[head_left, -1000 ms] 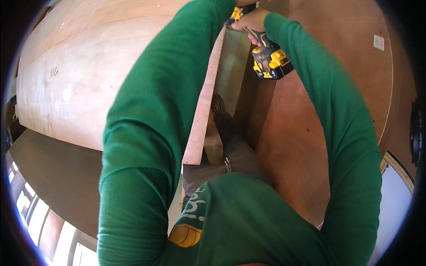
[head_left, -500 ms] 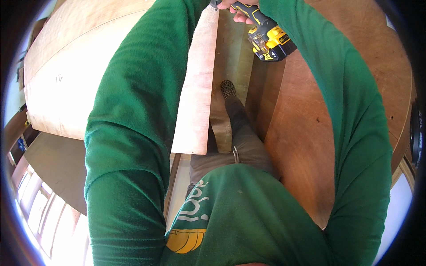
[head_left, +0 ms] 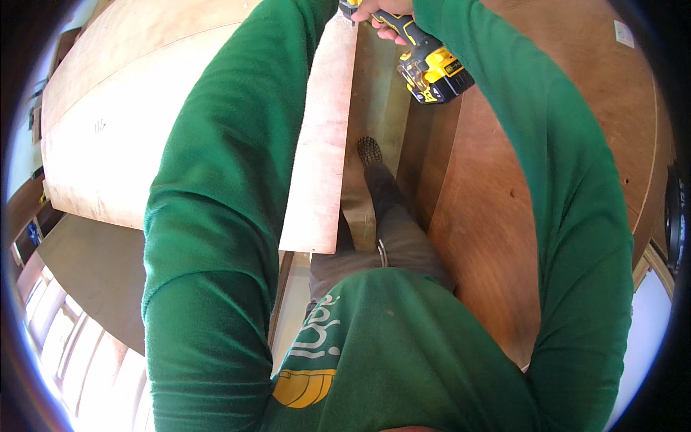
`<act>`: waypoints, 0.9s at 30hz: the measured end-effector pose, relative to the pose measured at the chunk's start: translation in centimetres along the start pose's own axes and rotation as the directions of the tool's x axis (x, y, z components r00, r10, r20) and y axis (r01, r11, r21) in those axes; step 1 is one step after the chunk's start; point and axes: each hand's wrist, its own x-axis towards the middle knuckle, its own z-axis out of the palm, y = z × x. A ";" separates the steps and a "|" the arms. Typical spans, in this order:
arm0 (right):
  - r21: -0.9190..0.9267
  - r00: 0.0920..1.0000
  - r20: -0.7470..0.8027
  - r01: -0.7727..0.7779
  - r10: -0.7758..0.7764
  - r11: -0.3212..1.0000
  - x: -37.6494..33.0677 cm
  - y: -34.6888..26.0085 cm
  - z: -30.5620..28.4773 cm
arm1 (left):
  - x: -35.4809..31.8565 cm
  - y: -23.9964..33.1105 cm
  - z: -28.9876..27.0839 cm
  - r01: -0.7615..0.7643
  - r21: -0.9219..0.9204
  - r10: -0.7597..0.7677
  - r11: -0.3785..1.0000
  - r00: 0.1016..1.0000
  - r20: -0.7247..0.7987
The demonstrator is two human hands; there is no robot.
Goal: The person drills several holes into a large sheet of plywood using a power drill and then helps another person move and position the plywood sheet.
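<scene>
Head view: right hand (head_left: 385, 9) gripping yellow-black drill (head_left: 426, 61) beside plywood strip (head_left: 324, 144); left hand unseen; keep drill square.

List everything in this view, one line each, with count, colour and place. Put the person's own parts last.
cordless drill: one, yellow and black, top centre, held by its grip.
narrow plywood strip: one, pale tan, upright edge running from top centre down to mid frame.
large plywood panel: one, light brown, left side.
reddish plywood panel: one, brown, right side.
dark board: one, dark brown, lower left under the light panel.
shoe: one, dark, centre, between the panels.
trouser leg: one, grey-brown, centre.
sweatshirt: one, green with white and yellow print, bottom centre.
right hand: one, top edge, wrapped on the drill.
left hand: out of view past the top edge; only its green sleeve shows.
</scene>
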 end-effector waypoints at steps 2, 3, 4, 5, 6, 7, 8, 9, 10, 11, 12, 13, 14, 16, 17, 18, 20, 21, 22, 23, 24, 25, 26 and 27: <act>0.005 0.999 -0.044 -0.001 0.001 1.000 -0.4 0.0 -0.1 | 0.4 0.3 -0.2 0.012 -0.027 -0.011 1.000 0.999 0.041; 0.003 1.000 -0.024 0.001 -0.001 1.000 -0.3 0.0 -0.2 | 0.5 0.3 -0.1 0.026 -0.043 -0.023 0.999 0.998 0.061; 0.001 1.000 -0.005 0.003 -0.003 1.000 -0.3 0.0 -0.3 | 0.7 0.2 -0.1 -0.022 -0.012 0.023 1.000 0.999 0.048; -0.013 1.000 -0.009 0.008 -0.008 1.000 -0.3 0.0 -0.5 | 1.0 0.1 0.0 -0.070 0.020 0.070 0.997 0.997 0.037; -0.027 1.000 -0.009 0.013 -0.014 1.000 -0.3 -0.1 -0.2 | 1.0 -0.3 0.0 -0.114 0.054 0.113 0.992 0.993 0.028; -0.041 1.000 -0.009 0.019 -0.019 0.999 -0.3 -0.2 0.2 | 1.0 -0.8 0.0 -0.143 0.055 0.141 0.988 0.990 0.024; -0.046 1.000 -0.006 -0.010 0.010 0.999 -0.3 -0.4 0.4 | 1.0 -1.2 0.1 -0.171 0.056 0.170 0.984 0.985 0.020; -0.047 0.999 -0.008 -0.046 0.046 0.998 -1.0 -0.5 0.3 | 1.0 -0.8 0.2 -0.202 0.051 0.201 0.978 0.979 0.021; -0.049 0.997 -0.010 -0.081 0.080 0.996 -1.3 -0.7 0.2 | 1.0 -0.4 0.1 -0.141 0.041 0.139 0.989 0.990 0.036; -0.078 0.998 0.011 -0.061 0.062 0.995 -1.1 -0.7 0.0 | 1.0 -0.1 -0.1 -0.078 0.032 0.076 0.996 0.996 0.051; -0.104 0.999 0.029 -0.041 0.044 0.994 -1.1 -0.8 -0.2 | 1.0 0.3 -0.2 -0.019 0.024 0.017 1.000 0.998 0.068; -0.129 0.998 0.048 -0.019 0.026 0.991 -1.0 -0.8 -0.4 | 1.0 0.6 -0.3 -0.018 0.023 0.017 1.000 0.998 0.062; -0.123 0.997 0.056 -0.042 0.049 0.992 -0.9 -0.8 -0.6 | 0.9 0.9 -0.4 -0.017 0.022 0.016 1.000 0.998 0.055; -0.115 0.993 0.080 -0.075 0.084 0.991 -0.6 -0.8 -0.2 | 0.6 0.6 -0.6 -0.023 0.034 0.022 0.999 0.999 0.038; -0.110 0.994 0.077 -0.074 0.082 0.991 -0.4 -0.7 -0.1 | 0.5 0.4 -0.6 -0.034 0.041 0.033 0.999 0.999 0.033; -0.097 0.994 0.068 -0.076 0.082 0.992 -0.3 -0.5 -0.4 | 0.6 0.9 -0.5 -0.052 0.045 0.051 0.998 0.998 0.033; -0.057 0.996 0.057 -0.065 0.068 0.996 -0.2 0.3 -1.2 | 0.9 1.6 -0.1 0.002 0.040 -0.009 0.999 0.985 0.174; -0.030 0.997 0.049 -0.050 0.051 0.998 -0.3 1.0 -1.9 | 1.3 2.4 0.2 0.021 0.039 -0.030 0.999 0.969 0.246; -0.025 0.998 0.059 -0.018 0.019 1.000 -0.6 0.8 -1.4 | 1.9 0.6 0.3 -0.134 0.033 0.129 0.990 0.983 0.130; -0.096 0.998 0.036 -0.044 0.048 0.994 -0.5 -0.5 0.6 | 2.1 -4.5 0.0 -0.254 0.073 0.255 0.964 0.967 -0.005; -0.101 0.999 0.028 -0.028 0.031 0.995 -1.6 -0.9 1.2 | 1.8 -6.9 0.3 -0.393 0.105 0.403 0.914 0.909 -0.105; -0.107 1.000 0.020 -0.011 0.013 0.994 -2.9 -1.1 1.7 | 0.8 -9.8 0.3 -0.091 -0.444 0.004 0.892 0.981 -0.193; -0.088 1.000 -0.025 -0.011 0.009 0.996 -4.1 -0.6 0.6 | 0.5 -10.1 1.5 0.154 -0.865 -0.346 0.478 0.938 -0.024; -0.147 0.997 -0.073 0.022 -0.033 0.989 -2.0 0.4 0.3 | -0.2 -11.2 2.5 0.153 -0.751 -0.294 0.642 0.954 -0.057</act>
